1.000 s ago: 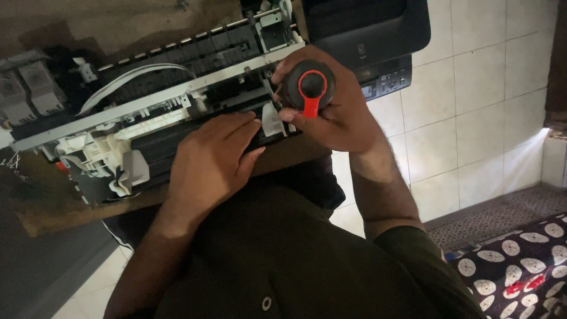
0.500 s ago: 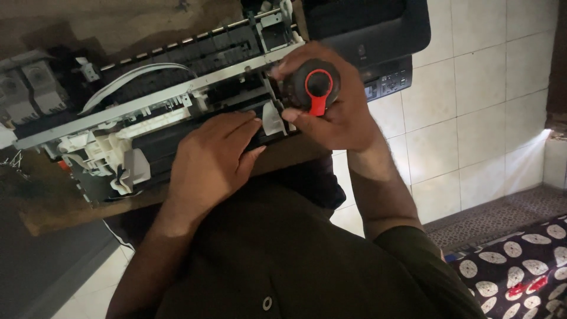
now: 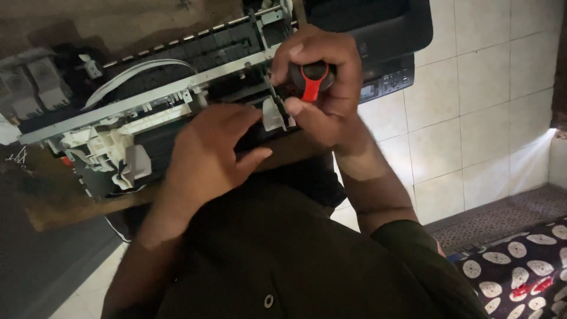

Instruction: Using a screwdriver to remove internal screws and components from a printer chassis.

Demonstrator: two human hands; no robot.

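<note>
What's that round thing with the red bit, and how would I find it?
Find the opened printer lying on the wooden table. At its right end the right hand grips a screwdriver handle, seen end-on. It is the only black knob with a bright red mark; everything nearby is grey, white or black.

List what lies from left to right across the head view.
White parts of the open printer → left hand → right hand gripping the red-and-black screwdriver handle → tiled wall → patterned cloth.
</note>
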